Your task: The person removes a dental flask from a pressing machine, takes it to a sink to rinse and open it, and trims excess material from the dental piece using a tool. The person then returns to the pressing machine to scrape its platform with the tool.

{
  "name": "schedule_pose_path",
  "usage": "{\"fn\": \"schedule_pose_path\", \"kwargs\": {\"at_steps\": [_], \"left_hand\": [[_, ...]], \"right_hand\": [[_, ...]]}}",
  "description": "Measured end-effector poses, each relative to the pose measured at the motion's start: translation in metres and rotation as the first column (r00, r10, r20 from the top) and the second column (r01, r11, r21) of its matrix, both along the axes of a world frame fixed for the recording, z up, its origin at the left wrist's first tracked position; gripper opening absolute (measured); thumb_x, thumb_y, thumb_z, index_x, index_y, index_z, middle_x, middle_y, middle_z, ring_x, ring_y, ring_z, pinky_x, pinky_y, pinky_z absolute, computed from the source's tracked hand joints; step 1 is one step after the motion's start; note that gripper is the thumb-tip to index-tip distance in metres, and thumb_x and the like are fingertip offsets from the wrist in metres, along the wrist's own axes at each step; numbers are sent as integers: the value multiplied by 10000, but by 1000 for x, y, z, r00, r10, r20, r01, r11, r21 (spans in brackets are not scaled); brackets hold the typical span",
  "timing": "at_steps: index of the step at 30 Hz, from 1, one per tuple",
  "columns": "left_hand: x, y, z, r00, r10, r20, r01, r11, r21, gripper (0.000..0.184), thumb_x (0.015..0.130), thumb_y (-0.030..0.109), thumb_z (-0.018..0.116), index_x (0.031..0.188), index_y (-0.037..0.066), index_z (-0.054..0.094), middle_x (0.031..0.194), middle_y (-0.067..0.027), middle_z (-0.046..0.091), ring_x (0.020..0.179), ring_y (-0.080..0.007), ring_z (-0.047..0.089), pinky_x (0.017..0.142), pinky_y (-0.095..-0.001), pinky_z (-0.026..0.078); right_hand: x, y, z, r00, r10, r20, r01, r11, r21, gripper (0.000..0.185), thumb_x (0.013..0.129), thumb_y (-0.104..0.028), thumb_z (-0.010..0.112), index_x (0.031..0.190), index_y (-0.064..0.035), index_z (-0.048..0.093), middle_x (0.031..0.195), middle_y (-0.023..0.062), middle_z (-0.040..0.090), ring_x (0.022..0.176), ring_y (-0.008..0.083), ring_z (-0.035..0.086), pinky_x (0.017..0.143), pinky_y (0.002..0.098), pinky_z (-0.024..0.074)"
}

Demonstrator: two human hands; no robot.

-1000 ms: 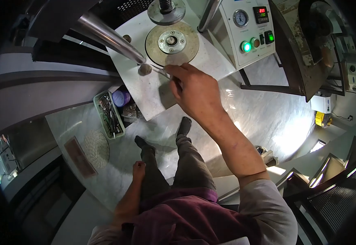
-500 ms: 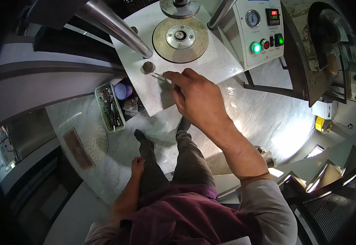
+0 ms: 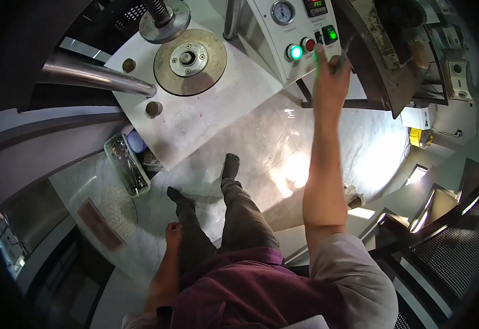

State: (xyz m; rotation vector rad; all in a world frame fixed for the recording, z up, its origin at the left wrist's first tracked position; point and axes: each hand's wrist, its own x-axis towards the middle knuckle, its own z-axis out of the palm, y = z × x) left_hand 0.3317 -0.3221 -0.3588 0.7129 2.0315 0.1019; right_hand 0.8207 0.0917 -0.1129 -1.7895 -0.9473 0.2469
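Observation:
My right hand (image 3: 331, 77) is raised at the front of the control box (image 3: 272, 38), its index fingertip close to the red button (image 3: 308, 45) and the switches. The other fingers are curled, and a thin grey thing shows faintly beside them, too blurred to name. My left hand (image 3: 173, 233) hangs low beside my leg with its fingers curled; whatever may be in it is hidden. The green button (image 3: 294, 52) glows. Left of the box, a round metal plate (image 3: 162, 77) lies on the white machine table (image 3: 195, 120), under a raised disc (image 3: 165, 24) on a threaded spindle.
Metal posts (image 3: 102, 81) rise from the machine table, with round knobs (image 3: 153, 109) nearby. On the floor at left stand a bin of tools (image 3: 125, 164) and a blue-lidded tub (image 3: 136, 141). A dark metal stand (image 3: 382, 60) is to the right of the box.
My right hand has moved right, from over the table's front edge to the control box buttons. The view has shifted, so the machine table sits further left. My left hand stays low.

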Motion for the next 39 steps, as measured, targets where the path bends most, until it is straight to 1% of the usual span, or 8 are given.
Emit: {"fn": "schedule_pose_path", "kwargs": {"at_steps": [11,16,21,24,30,34,37,39], "left_hand": [[8,10,8,995,-95,-5,95,991,89,285,799,223,643,981,4,634,924,-149,661,902,-283,634,822,-384,482],[20,21,17,998,-63,4,63,997,39,287,805,225,638,998,13,629,942,-149,659,903,-278,633,821,-386,481],[18,15,11,997,-79,-7,80,996,35,281,807,226,637,994,17,630,949,-144,658,901,-276,632,824,-381,478],[14,10,7,999,-37,21,37,999,8,273,809,219,634,995,19,630,949,-143,657,898,-275,631,829,-377,477],[6,15,9,991,-66,121,78,992,-98,231,852,197,607,1003,23,628,942,-124,655,895,-247,626,823,-352,476],[10,41,34,941,-260,216,286,953,-96,192,894,187,572,1010,46,633,852,-55,626,769,-164,590,724,-318,470],[21,69,56,938,-274,212,304,944,-128,174,921,207,567,1011,80,644,710,6,536,642,-98,507,574,-261,398],[12,74,46,910,-335,246,375,917,-136,169,928,217,567,997,87,650,690,8,522,633,-90,497,564,-255,391]], "right_hand": [[61,32,-21,847,-17,-532,2,1000,-30,393,745,-365,806,847,-123,513,661,-63,368,545,34,339,451,208,276],[67,32,-18,827,16,-562,-38,999,-27,408,745,-347,815,782,-153,458,659,-70,357,533,37,336,451,206,274],[51,25,-18,967,-125,-222,113,991,-66,345,871,-376,676,944,-58,566,670,-57,376,549,42,331,464,210,269],[9,-14,3,904,137,-406,-78,984,158,388,951,-374,526,1071,-13,602,701,-37,426,613,46,369,546,193,319],[-61,-112,-62,837,231,-496,-212,973,95,274,966,-247,438,1073,-47,592,753,-54,442,614,41,336,547,206,289],[-94,-216,-150,799,13,-601,-135,978,-159,177,966,-184,464,1002,-57,582,901,73,563,883,202,536,843,318,425],[-96,-321,-227,947,-157,-280,-17,847,-532,233,946,-210,471,932,-36,626,976,161,620,900,277,589,820,352,450],[-94,-402,-267,860,-345,-376,4,742,-671,269,939,-239,464,953,-37,640,912,156,640,872,282,610,793,380,457]]}}
